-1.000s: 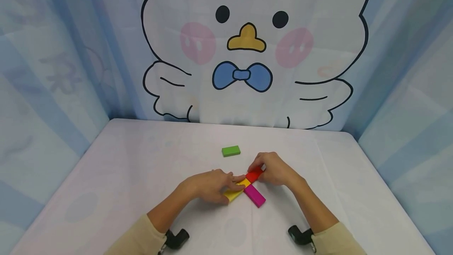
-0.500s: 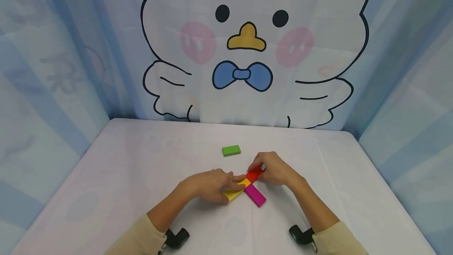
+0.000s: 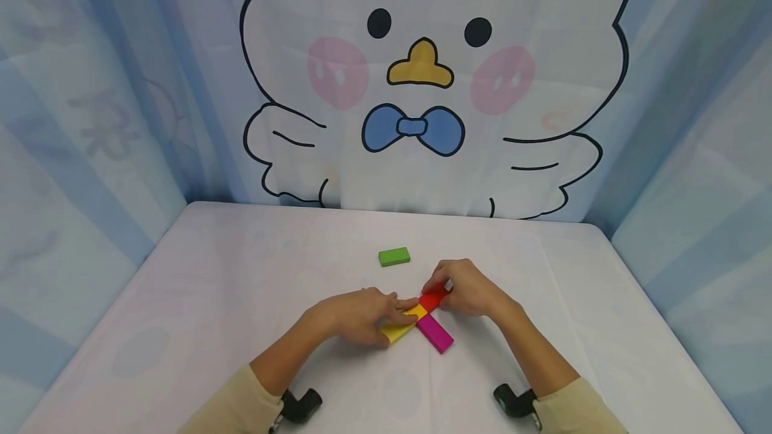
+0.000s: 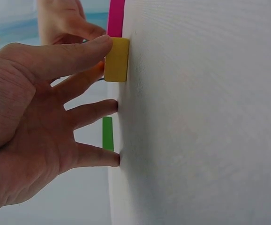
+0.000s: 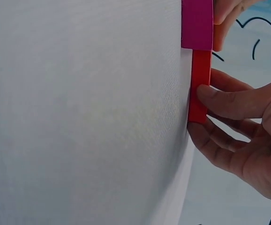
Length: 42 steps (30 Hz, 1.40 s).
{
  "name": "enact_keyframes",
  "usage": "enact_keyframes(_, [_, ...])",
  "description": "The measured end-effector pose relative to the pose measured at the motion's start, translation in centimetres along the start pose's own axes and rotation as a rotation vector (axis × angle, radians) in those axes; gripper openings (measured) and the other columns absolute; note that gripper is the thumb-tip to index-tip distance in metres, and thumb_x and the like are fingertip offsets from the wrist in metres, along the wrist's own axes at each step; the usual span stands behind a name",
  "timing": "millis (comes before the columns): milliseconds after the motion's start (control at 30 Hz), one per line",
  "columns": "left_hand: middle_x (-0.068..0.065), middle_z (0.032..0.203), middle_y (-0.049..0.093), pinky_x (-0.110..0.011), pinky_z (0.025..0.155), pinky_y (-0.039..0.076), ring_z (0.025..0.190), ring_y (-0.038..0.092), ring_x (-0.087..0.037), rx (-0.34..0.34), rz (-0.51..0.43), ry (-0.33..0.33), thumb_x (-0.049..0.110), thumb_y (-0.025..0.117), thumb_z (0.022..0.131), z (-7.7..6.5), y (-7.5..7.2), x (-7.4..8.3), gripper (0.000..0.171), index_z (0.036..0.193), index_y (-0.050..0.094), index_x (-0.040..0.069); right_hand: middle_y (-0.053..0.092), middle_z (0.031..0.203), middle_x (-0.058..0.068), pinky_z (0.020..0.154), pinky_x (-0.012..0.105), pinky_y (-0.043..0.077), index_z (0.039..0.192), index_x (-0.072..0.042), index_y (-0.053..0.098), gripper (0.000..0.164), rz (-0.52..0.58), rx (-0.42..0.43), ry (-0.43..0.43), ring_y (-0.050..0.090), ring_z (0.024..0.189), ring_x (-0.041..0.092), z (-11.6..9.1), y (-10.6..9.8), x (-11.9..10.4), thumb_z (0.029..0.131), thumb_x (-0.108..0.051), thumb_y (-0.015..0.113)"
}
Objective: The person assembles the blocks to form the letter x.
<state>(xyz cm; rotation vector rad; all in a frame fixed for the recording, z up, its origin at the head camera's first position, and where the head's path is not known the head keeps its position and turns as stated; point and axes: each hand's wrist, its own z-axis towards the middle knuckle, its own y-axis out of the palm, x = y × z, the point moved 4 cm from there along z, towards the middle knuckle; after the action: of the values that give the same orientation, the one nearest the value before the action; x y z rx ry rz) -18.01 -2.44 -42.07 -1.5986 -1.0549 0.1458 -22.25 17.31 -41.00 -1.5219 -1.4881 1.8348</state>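
My left hand (image 3: 362, 317) holds a yellow block (image 3: 395, 333) flat on the table, its thumb at the near end and a finger lying across the top. The remaining fingers spread out to the tabletop in the left wrist view. A red block (image 3: 431, 300) meets the yellow one's far end, and my right hand (image 3: 469, 288) pinches it between thumb and fingers. In the right wrist view the thumb lies on the side of the red block (image 5: 200, 89). A magenta block (image 3: 435, 333) touches the others at the same junction and slants toward the near right. Fingers hide part of the yellow block.
Behind the hands a green block (image 3: 394, 257) lies apart on the white-covered table (image 3: 271, 240). Printed curtains (image 3: 416, 179) stand around the back and sides. Black wrist devices (image 3: 303, 407) hang below both forearms.
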Motion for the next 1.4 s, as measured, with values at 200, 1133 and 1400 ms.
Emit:
enact_keyframes(200, [0.021, 0.165, 0.036, -0.056, 0.122, 0.036, 0.153, 0.041, -0.028, 0.0, -0.006, -0.003, 0.022, 0.076, 0.094, 0.0, 0.0, 0.0, 0.065, 0.152, 0.051, 0.039, 0.07, 0.106, 0.0, 0.081, 0.031, 0.063, 0.108, -0.017, 0.083, 0.03, 0.015, 0.002, 0.007, 0.062, 0.104, 0.018, -0.1, 0.0, 0.1, 0.083, 0.001, 0.083])
enact_keyframes(1133, [0.013, 0.156, 0.053, -0.044, 0.118, 0.045, 0.148, 0.047, -0.015, 0.091, -0.131, 0.07, 0.015, 0.069, 0.097, -0.4, -1.5, -2.2, 0.055, 0.148, 0.06, 0.034, 0.07, 0.133, 0.006, 0.099, 0.049, 0.059, 0.12, -0.018, 0.079, 0.029, 0.03, 0.078, -0.041, 0.064, 0.126, 0.032, -3.3, -0.2, -0.8, 0.093, -0.006, 0.075])
enact_keyframes(1400, [0.012, 0.148, 0.061, -0.045, 0.116, 0.047, 0.142, 0.053, -0.014, 0.114, -0.171, 0.039, 0.016, 0.072, 0.097, -0.6, -1.7, -2.7, 0.05, 0.143, 0.065, 0.032, 0.067, 0.141, 0.003, 0.108, 0.058, 0.051, 0.126, -0.024, 0.077, 0.036, 0.06, -0.007, -0.112, 0.059, 0.136, 0.032, -4.2, 0.2, -1.0, 0.095, -0.005, 0.072])
